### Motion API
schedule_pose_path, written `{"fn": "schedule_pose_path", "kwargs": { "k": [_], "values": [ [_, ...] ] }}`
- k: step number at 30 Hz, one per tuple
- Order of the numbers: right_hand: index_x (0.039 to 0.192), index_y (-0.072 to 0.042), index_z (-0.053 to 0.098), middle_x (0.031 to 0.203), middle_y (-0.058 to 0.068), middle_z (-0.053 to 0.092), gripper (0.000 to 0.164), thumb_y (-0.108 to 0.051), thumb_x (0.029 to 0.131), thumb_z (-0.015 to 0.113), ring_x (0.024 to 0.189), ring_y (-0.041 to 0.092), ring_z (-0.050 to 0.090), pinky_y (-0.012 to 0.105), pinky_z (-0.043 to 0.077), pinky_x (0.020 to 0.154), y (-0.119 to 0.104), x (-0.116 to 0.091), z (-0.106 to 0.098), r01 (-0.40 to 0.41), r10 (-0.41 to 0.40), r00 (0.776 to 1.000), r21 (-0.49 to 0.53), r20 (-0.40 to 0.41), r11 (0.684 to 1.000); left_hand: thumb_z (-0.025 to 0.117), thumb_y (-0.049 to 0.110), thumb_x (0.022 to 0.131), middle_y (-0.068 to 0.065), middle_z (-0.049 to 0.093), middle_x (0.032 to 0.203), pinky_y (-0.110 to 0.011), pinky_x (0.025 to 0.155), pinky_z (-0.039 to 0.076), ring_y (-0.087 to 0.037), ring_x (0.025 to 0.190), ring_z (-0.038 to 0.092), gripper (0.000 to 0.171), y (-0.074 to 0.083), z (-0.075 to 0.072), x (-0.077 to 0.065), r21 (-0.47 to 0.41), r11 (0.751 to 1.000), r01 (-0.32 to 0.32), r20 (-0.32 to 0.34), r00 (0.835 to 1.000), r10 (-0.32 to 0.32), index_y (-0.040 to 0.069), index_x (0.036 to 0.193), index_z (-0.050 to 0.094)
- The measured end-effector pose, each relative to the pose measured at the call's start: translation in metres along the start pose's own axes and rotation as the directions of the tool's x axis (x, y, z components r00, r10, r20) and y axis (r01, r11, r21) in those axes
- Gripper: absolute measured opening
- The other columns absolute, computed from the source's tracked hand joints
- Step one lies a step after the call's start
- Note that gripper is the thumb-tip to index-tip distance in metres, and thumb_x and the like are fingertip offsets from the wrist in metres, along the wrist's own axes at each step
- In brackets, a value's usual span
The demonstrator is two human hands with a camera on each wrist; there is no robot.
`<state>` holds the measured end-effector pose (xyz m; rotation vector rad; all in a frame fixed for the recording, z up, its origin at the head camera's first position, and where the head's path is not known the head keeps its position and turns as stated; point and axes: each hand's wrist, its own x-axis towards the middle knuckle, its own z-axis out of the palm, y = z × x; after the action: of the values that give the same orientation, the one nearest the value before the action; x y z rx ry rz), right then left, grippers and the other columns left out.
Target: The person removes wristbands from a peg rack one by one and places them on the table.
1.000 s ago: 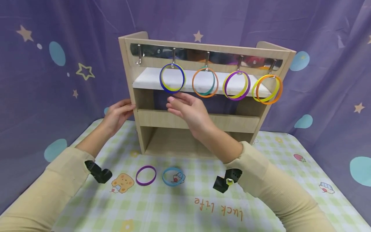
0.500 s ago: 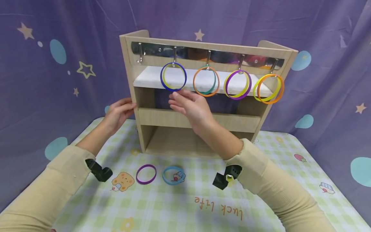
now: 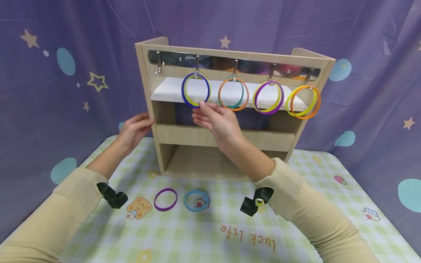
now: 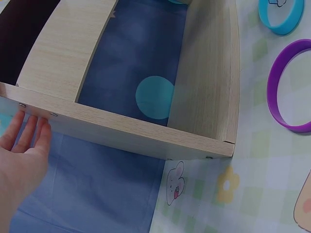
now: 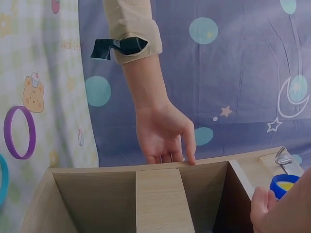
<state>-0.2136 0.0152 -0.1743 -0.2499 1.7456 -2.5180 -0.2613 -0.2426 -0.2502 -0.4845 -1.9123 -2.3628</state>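
Note:
A blue ring [image 3: 182, 91] and a yellow ring [image 3: 186, 87] hang together from the second hook from the left. My right hand [image 3: 222, 126] pinches the blue ring's lower edge, thumb in front and fingertips behind. The right wrist view shows those fingers right beside the blue ring [image 5: 276, 188]. With fingers extended, my left hand [image 3: 131, 132] rests its fingertips on the left side panel of the wooden shelf unit [image 3: 227, 136]. That contact also shows in the left wrist view, where the left hand [image 4: 24, 160] touches the outer face of the panel.
Orange, teal, purple and yellow rings hang in pairs on the three right hooks; the leftmost hook [image 3: 158, 64] is bare. A purple ring [image 3: 156, 204] and a light blue ring [image 3: 186, 204] lie on the checkered tablecloth [image 3: 177, 237]. A purple curtain [image 3: 263, 22] stands behind.
My right thumb has risen from below the blue ring to overlap its lower edge. The left hand stays on the side panel, and the rings on the table have not moved.

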Motion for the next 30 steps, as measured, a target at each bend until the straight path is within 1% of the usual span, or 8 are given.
{"fn": "schedule_pose_path", "kwargs": {
  "k": [4,7,9,12,15,17,23,30],
  "values": [
    [0.125,0.011,0.053,0.120,0.030,0.061,0.035,-0.012,0.098,0.054,0.082,0.015,0.067,0.028,0.057,0.088,0.0009,-0.0001,-0.0002,0.001,-0.002,1.000,0.048,0.009,0.999,0.052,0.008,0.097,0.006,0.063,0.103,-0.015,0.091,0.045,-0.005,0.097,0.060,0.019,0.0000,0.0003,-0.0006,0.011,1.000,0.007,-0.003,1.000,-0.007,0.004,0.115,0.050],
    [0.124,0.010,0.054,0.126,0.030,0.060,0.034,-0.012,0.099,0.053,0.090,0.018,0.068,0.030,0.055,0.093,0.0006,-0.0001,-0.0001,-0.005,0.004,1.000,0.093,0.016,0.996,0.052,0.009,0.097,0.007,0.063,0.104,-0.014,0.091,0.045,-0.004,0.097,0.060,0.023,0.0003,0.0006,-0.0009,0.028,1.000,0.011,-0.005,1.000,-0.011,0.002,0.118,0.047],
    [0.118,0.009,0.057,0.120,0.027,0.064,0.029,-0.011,0.098,0.053,0.091,0.019,0.069,0.031,0.054,0.095,0.0001,0.0004,0.0001,-0.010,0.008,1.000,0.134,0.018,0.991,0.052,0.009,0.097,0.007,0.062,0.104,-0.014,0.091,0.045,-0.004,0.098,0.060,0.024,0.0004,0.0008,-0.0009,0.034,0.999,0.012,-0.006,1.000,-0.012,0.002,0.119,0.046],
    [0.104,0.003,0.061,0.100,0.018,0.071,0.017,-0.011,0.098,0.054,0.085,0.017,0.069,0.033,0.053,0.096,-0.0006,0.0011,0.0002,-0.018,0.013,1.000,0.199,0.023,0.980,0.051,0.008,0.097,0.007,0.063,0.104,-0.014,0.092,0.044,-0.004,0.098,0.060,0.023,0.0006,0.0007,-0.0005,0.030,1.000,0.009,-0.007,1.000,-0.009,0.002,0.118,0.047],
    [0.095,-0.002,0.061,0.084,0.007,0.070,0.011,-0.011,0.097,0.054,0.081,0.015,0.068,0.035,0.051,0.099,-0.0011,0.0010,0.0002,-0.023,0.014,0.999,0.247,0.038,0.969,0.052,0.008,0.097,0.007,0.063,0.104,-0.015,0.092,0.045,-0.004,0.098,0.060,0.021,0.0006,0.0006,-0.0002,0.027,1.000,0.006,-0.006,1.000,-0.006,0.003,0.117,0.048],
    [0.100,0.000,0.061,0.080,0.005,0.070,0.013,-0.011,0.098,0.053,0.080,0.014,0.068,0.036,0.049,0.102,-0.0011,0.0006,0.0001,-0.025,0.012,0.999,0.252,0.053,0.967,0.052,0.008,0.097,0.006,0.063,0.104,-0.015,0.091,0.045,-0.004,0.097,0.061,0.019,0.0003,0.0005,-0.0001,0.020,1.000,0.004,-0.006,1.000,-0.004,0.004,0.115,0.049],
    [0.128,0.011,0.051,0.079,0.003,0.070,0.036,-0.011,0.099,0.050,0.080,0.012,0.068,0.037,0.048,0.103,0.0024,-0.0022,-0.0011,-0.040,0.016,0.993,0.196,0.121,0.980,0.051,0.006,0.096,0.005,0.064,0.102,-0.015,0.090,0.047,-0.005,0.096,0.062,0.014,-0.0018,0.0002,-0.0002,-0.011,1.000,-0.010,-0.005,1.000,0.010,0.008,0.109,0.055],
    [0.128,0.012,0.052,0.083,0.004,0.071,0.037,-0.011,0.099,0.051,0.082,0.013,0.069,0.030,0.055,0.091,0.0061,-0.0030,-0.0064,-0.039,0.013,0.987,0.160,0.159,0.986,0.052,0.007,0.096,0.006,0.064,0.102,-0.015,0.090,0.047,-0.005,0.095,0.061,0.014,-0.0009,-0.0001,0.0004,0.002,1.000,-0.005,-0.008,1.000,0.005,0.008,0.110,0.055]
  ]
}}
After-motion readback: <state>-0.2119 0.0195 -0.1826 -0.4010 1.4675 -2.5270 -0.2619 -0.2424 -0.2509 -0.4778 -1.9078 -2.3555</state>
